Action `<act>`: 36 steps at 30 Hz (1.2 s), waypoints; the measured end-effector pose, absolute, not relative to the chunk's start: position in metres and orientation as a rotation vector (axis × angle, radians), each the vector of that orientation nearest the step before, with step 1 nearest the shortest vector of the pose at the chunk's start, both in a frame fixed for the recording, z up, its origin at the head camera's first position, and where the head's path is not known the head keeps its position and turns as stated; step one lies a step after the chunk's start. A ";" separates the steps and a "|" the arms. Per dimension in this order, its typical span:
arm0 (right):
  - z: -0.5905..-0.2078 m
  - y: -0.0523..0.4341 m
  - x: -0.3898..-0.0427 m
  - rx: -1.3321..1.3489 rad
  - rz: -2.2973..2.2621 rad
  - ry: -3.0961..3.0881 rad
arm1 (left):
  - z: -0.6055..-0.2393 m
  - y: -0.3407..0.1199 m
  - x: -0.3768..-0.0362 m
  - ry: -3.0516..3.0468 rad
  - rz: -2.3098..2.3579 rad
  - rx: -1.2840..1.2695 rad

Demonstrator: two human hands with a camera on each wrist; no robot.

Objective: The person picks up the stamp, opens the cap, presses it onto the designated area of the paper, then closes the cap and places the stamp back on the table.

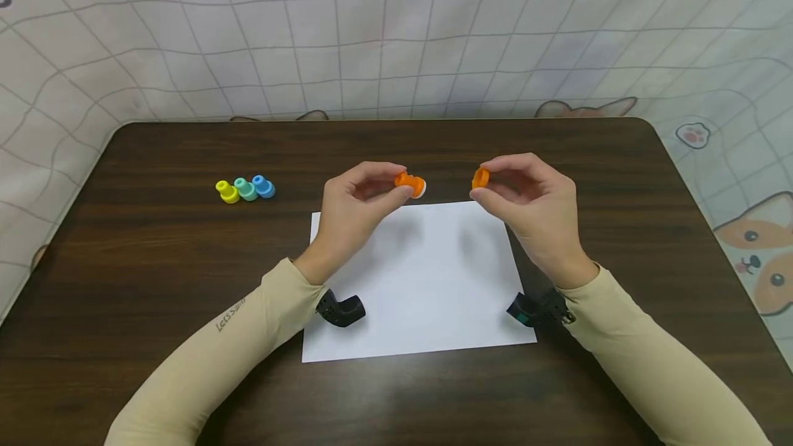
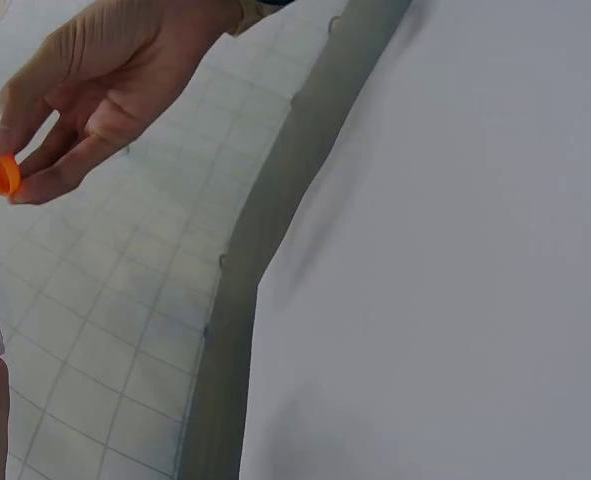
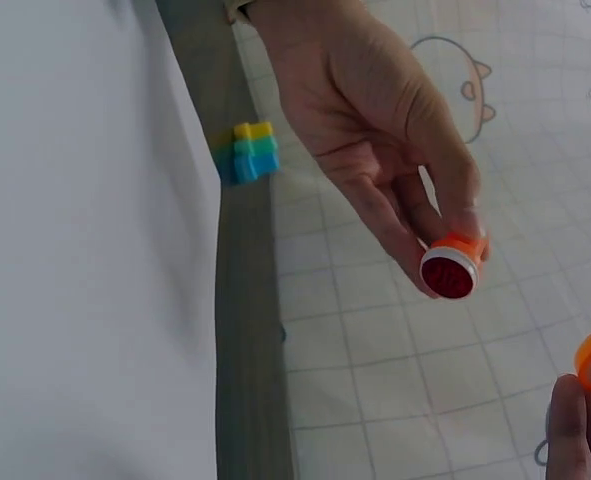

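Above white paper on dark table, left hand pinches light, rigid-looking orange stamp; right hand, at three o'clock, pinches its small cap.

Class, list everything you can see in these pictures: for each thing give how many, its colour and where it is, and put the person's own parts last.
orange stamp: 1, orange body with a white rim and a red face, pinched in the left hand above the paper's far edge
orange cap: 1, orange, pinched in the right hand, apart from the stamp
small stamps: 3, yellow, teal and blue, side by side in a row on the table's left part
sheet of paper: 1, white, flat on the table under the hands
table: 1, dark brown wood
cloth backdrop: 1, white grid with cartoon animals, behind the table
wrist cameras: 2, black, one under each wrist
sleeves: 2, beige
left hand: 1
right hand: 1
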State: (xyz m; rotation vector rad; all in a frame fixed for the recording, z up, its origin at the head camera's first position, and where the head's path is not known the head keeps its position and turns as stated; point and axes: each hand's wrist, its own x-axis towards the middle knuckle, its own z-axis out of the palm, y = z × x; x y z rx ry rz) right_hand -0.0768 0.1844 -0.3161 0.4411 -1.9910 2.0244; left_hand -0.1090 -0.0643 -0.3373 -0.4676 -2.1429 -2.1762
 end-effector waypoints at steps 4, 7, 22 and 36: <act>-0.319 0.192 -0.074 0.407 2.023 -1.986 | -0.338 -0.063 -0.113 -2.160 -2.151 -0.482; -0.320 0.198 -0.071 0.389 2.023 -1.979 | -0.338 -0.062 -0.115 -2.183 -2.145 -0.480; -0.328 0.221 -0.062 0.351 2.079 -1.888 | -0.344 -0.053 -0.125 -2.302 -2.120 -0.548; -0.334 0.231 -0.058 0.350 2.034 -1.884 | -0.354 -0.047 -0.132 -2.468 -2.052 -0.582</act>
